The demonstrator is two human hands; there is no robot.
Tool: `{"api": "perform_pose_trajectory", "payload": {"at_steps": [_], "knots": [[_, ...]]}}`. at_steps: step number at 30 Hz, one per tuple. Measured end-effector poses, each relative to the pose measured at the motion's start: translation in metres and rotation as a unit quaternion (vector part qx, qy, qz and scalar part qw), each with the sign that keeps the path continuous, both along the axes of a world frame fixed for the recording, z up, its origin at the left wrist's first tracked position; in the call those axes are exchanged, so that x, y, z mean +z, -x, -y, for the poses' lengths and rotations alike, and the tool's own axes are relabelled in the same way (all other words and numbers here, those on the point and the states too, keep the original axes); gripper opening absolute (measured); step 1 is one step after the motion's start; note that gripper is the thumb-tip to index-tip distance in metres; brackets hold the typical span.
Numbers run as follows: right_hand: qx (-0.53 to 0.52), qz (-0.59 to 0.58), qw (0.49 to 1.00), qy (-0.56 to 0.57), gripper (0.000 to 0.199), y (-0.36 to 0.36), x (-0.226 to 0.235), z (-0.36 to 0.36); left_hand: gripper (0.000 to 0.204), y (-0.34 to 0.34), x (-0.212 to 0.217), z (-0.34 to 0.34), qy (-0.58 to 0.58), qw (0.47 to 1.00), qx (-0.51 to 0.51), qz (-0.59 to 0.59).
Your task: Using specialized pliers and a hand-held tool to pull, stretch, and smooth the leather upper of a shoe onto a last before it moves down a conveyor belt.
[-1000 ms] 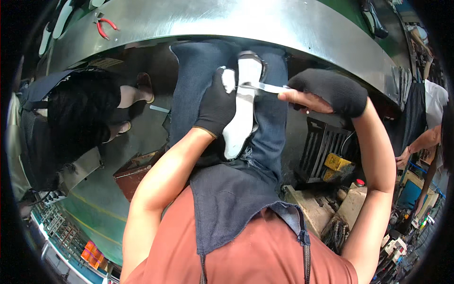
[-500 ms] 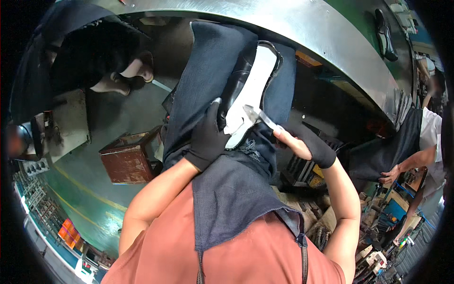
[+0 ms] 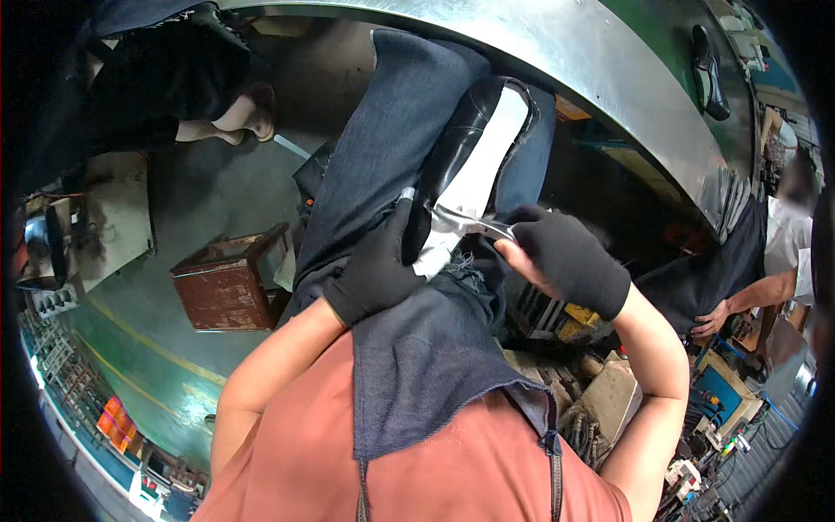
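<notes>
A black leather shoe upper (image 3: 465, 117) with a long white sole piece (image 3: 496, 130) lies bottom-up across the dark denim over my lap. My left hand (image 3: 378, 265), in a black fingerless-style glove, grips its near left side, the thumb along the black edge. My right hand (image 3: 565, 261), gloved the same way, is closed round the handles of shiny metal pliers (image 3: 470, 223). Their head lies over the white sole piece toward its near end, and I cannot tell whether the jaws pinch anything. The handles are mostly hidden in my palm.
A metal bench (image 3: 557, 52) curves across the top, with a black shoe (image 3: 709, 74) on the green surface at far right. A brown wooden stool (image 3: 226, 283) stands on the floor at left. Another person's hand (image 3: 715, 318) is at right, and another person's feet (image 3: 248, 113) are upper left.
The shoe has rolled a little, so more of its black side shows. My right hand has turned over, knuckles up, and the pliers now lie lower and flatter across the sole piece.
</notes>
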State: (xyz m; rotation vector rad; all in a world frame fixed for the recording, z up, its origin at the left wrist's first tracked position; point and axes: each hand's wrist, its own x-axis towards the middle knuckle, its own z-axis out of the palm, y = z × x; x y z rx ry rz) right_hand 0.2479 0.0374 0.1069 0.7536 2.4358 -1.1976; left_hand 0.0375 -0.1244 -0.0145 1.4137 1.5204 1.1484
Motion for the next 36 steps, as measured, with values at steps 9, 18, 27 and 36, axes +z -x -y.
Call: {"api": "perform_pose_trajectory", "payload": {"at_steps": [9,18,27,36], "knots": [[-0.055,0.040,0.992,0.107,0.041,0.020,0.007,0.000,0.085,-0.004,0.023,-0.007,0.211,0.974,-0.028,-0.083],[-0.056,-0.020,0.998,-0.002,0.035,-0.027,-0.045,0.007,0.080,0.001,0.006,-0.012,0.199,0.974,-0.045,-0.097],[0.205,0.013,0.915,-0.348,0.032,0.009,-0.004,-0.005,0.081,-0.010,0.008,-0.010,0.184,0.973,-0.016,-0.140],[0.032,0.029,0.999,-0.034,0.041,-0.017,-0.012,-0.001,0.087,-0.004,0.007,-0.007,0.191,0.975,-0.019,-0.107]]}}
